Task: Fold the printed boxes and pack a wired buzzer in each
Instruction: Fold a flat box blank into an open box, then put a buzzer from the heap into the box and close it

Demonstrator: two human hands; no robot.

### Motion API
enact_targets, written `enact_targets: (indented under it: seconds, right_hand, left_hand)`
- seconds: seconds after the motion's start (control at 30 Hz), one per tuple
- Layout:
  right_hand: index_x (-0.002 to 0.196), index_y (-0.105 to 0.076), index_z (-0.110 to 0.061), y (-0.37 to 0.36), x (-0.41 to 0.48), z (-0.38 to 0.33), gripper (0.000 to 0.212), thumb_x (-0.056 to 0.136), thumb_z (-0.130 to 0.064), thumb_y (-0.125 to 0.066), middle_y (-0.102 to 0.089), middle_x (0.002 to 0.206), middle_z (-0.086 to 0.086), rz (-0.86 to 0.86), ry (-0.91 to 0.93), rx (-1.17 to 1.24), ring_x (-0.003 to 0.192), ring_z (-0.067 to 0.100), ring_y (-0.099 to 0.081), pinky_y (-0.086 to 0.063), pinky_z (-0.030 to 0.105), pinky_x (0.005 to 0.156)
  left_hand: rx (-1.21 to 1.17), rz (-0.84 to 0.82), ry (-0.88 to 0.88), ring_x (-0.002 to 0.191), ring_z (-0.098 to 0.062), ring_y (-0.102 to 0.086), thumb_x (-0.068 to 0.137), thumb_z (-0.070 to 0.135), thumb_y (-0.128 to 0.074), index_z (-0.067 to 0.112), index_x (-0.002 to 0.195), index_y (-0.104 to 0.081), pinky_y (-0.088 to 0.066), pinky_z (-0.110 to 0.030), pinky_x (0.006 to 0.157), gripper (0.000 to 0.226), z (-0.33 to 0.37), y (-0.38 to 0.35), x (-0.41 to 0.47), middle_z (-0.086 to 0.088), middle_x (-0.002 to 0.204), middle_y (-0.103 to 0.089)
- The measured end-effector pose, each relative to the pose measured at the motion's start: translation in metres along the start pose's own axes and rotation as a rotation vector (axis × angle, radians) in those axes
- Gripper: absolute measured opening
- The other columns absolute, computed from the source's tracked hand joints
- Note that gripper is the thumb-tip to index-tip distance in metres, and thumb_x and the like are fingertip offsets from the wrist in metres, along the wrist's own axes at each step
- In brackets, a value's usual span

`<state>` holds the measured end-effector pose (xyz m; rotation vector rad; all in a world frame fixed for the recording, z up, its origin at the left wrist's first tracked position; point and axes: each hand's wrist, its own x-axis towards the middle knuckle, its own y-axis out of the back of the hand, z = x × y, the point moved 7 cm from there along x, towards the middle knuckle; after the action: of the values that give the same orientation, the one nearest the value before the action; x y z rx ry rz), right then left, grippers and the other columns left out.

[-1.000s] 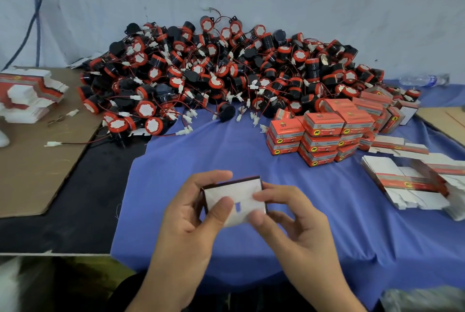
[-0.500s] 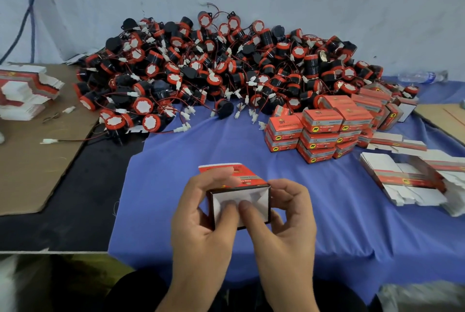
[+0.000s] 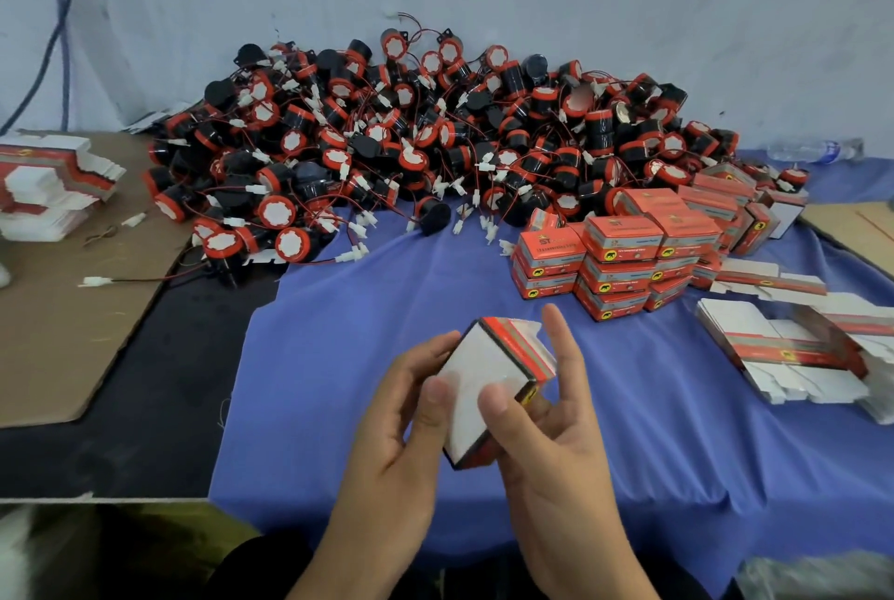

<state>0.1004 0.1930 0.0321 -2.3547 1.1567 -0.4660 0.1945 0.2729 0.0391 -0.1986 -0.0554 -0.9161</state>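
Grip: left hand and right hand both clasp a small red-and-white printed cardboard box. A thumb of each presses on its white face and the other fingers curl behind. Only the right index finger stands straight, beside the box's red edge.
Box position: held in the air over the near part of the blue cloth, one corner tipped upward and resting on nothing.
Change: half a second earlier the box faced the camera squarely, with both thumbs pushing on its white end flap. It has since been rotated to a diagonal, and the right index finger has lifted away.
Meaning: that end looks tucked shut, so its fold is probably finished. The opposite end and a buzzer likely come next. Whether anything is inside cannot be told.
Supply: heap of black-and-red round wired buzzers with white plugs lies well beyond the hands, against the wall.
Finished: stack of closed red boxes stands at the heap's near right edge.
Blanks: flat unfolded cartons lie at right, and another pile of flat cartons sits on a brown cardboard sheet at left.
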Motion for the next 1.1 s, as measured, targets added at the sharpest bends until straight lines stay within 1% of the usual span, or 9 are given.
enact_targets:
  seconds: [0.1,0.23,0.33,0.43,0.53,0.63,0.7,0.97,1.1]
  right_hand:
    - [0.144,-0.040,-0.059,0.005,0.003,-0.011,0.098,0.066,-0.032,-0.094,-0.077,0.102,0.007,-0.103,0.109,-0.420,0.086,0.018,-0.076,-0.061,0.031,0.071]
    - [0.153,-0.021,-0.060,-0.013,0.014,-0.016,0.102,0.082,-0.016,-0.081,-0.056,0.131,-0.032,-0.366,0.336,-1.147,0.114,-0.001,-0.063,-0.055,0.021,0.088]
    - [0.157,-0.025,-0.044,-0.012,0.018,-0.036,0.105,0.071,-0.036,-0.086,-0.031,0.153,-0.033,-0.219,0.699,-1.357,0.143,-0.004,-0.033,-0.033,0.019,0.109]
    - [0.153,-0.034,-0.046,0.032,0.032,-0.031,0.089,0.079,-0.051,-0.083,-0.040,0.152,-0.017,0.065,0.479,-0.960,0.142,0.005,-0.040,-0.038,0.023,0.113]
    - [0.132,-0.059,-0.033,0.068,0.043,0.025,0.048,0.091,-0.013,-0.075,-0.070,0.124,-0.010,0.100,0.153,-0.695,0.116,0.011,-0.066,-0.055,0.044,0.101]
    - [0.108,-0.069,-0.032,0.088,0.037,0.058,0.030,0.094,-0.005,-0.070,-0.074,0.106,-0.019,0.160,0.081,-0.876,0.103,0.004,-0.070,-0.056,0.024,0.088]
    - [0.105,-0.069,-0.033,0.095,0.037,0.066,0.024,0.095,-0.011,-0.070,-0.074,0.103,-0.020,0.174,0.055,-0.879,0.099,0.000,-0.069,-0.053,0.014,0.081]
    - [0.117,-0.068,-0.023,0.086,0.051,0.062,0.029,0.092,-0.036,-0.060,-0.074,0.115,-0.013,-0.003,-0.063,-0.753,0.113,0.004,-0.067,-0.051,0.016,0.093]
    - [0.120,-0.069,-0.026,0.104,0.081,0.046,0.052,0.089,-0.058,-0.043,-0.073,0.122,-0.010,0.175,-0.203,-0.502,0.118,0.004,-0.066,-0.047,0.031,0.104]
  left_hand:
    - [-0.002,-0.191,0.066,0.116,-0.007,-0.067,0.068,0.084,-0.066,0.055,0.120,-0.061,-0.057,-0.022,0.089,0.060,0.000,0.005,0.011,0.019,0.122,-0.069]
    - [0.458,-0.187,-0.120,0.108,-0.001,-0.062,0.059,0.065,-0.081,0.063,0.115,-0.055,-0.054,-0.019,0.086,0.062,0.015,0.008,0.032,0.028,0.116,-0.064]
    - [0.227,-0.161,-0.060,0.109,-0.010,-0.067,0.075,0.036,-0.089,0.052,0.127,-0.056,-0.057,-0.023,0.086,0.064,0.000,0.016,0.043,0.016,0.117,-0.068]
    - [0.128,-0.094,-0.078,0.119,-0.010,-0.064,0.079,0.019,-0.085,0.042,0.128,-0.057,-0.055,-0.019,0.090,0.061,-0.023,0.031,0.054,0.015,0.128,-0.065]
    - [0.402,-0.082,-0.025,0.136,-0.003,-0.050,0.082,0.020,-0.086,0.044,0.126,-0.057,-0.052,-0.022,0.098,0.058,-0.068,0.034,0.059,0.023,0.135,-0.060]
    - [0.901,-0.002,0.004,0.147,-0.002,-0.032,0.080,0.040,-0.084,0.036,0.124,-0.065,-0.038,-0.025,0.109,0.047,-0.106,0.043,0.054,0.021,0.138,-0.059]
    - [0.938,0.051,-0.020,0.139,0.000,-0.041,0.078,0.047,-0.082,0.036,0.117,-0.070,-0.038,-0.022,0.105,0.043,-0.114,0.047,0.051,0.022,0.129,-0.064]
    - [0.787,0.062,0.148,0.107,0.004,-0.058,0.066,0.032,-0.092,0.040,0.109,-0.069,-0.041,-0.008,0.086,0.050,-0.106,0.059,0.055,0.027,0.108,-0.066]
    - [0.417,0.074,0.342,0.103,0.001,-0.068,0.064,0.000,-0.094,0.025,0.119,-0.070,-0.052,-0.010,0.084,0.065,-0.107,0.089,0.064,0.017,0.110,-0.074]
